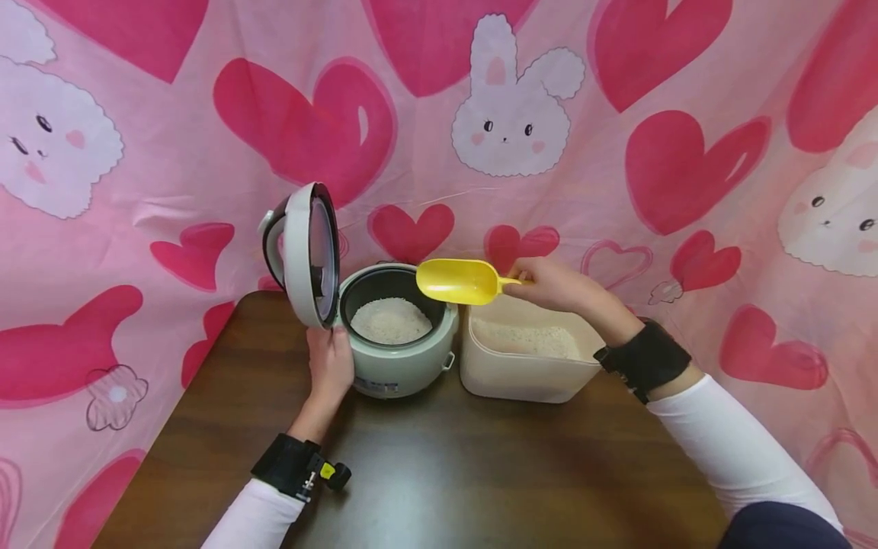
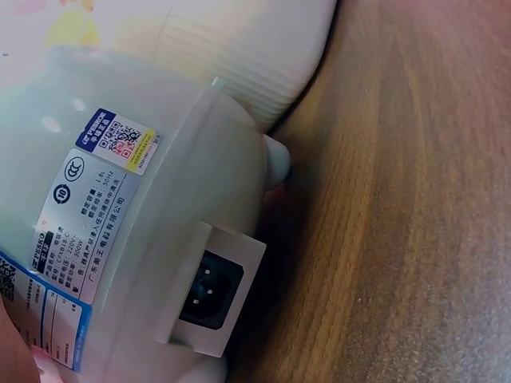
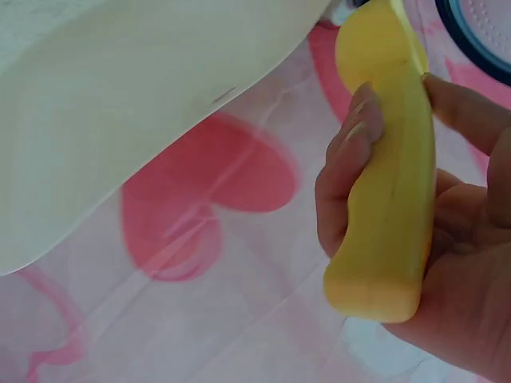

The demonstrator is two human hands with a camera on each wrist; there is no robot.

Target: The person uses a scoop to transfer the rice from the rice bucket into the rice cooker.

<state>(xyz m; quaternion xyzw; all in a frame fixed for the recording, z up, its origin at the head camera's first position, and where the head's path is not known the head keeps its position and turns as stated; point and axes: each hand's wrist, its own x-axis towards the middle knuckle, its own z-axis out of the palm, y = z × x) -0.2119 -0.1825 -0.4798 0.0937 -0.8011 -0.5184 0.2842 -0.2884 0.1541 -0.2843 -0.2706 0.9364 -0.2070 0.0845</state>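
A white rice cooker (image 1: 401, 370) stands on the table with its lid (image 1: 305, 252) swung up, and white rice (image 1: 391, 320) fills its dark pot. My left hand (image 1: 331, 364) rests against the cooker's left side below the lid. The left wrist view shows the cooker's labelled wall (image 2: 120, 223) and its power socket (image 2: 209, 289) up close. My right hand (image 1: 552, 284) grips the handle of a yellow scoop (image 1: 458, 280), held level above the cooker's right rim. No rice shows in the scoop. In the right wrist view my fingers (image 3: 351, 175) curl round the scoop's handle (image 3: 391, 183).
A cream tub (image 1: 521, 377) holding rice stands right of the cooker, almost touching it; its wall (image 3: 120, 104) fills the right wrist view's upper left. The dark wooden table (image 1: 446, 473) stretches toward me. A pink cloth with hearts and bunnies (image 1: 507, 114) hangs behind.
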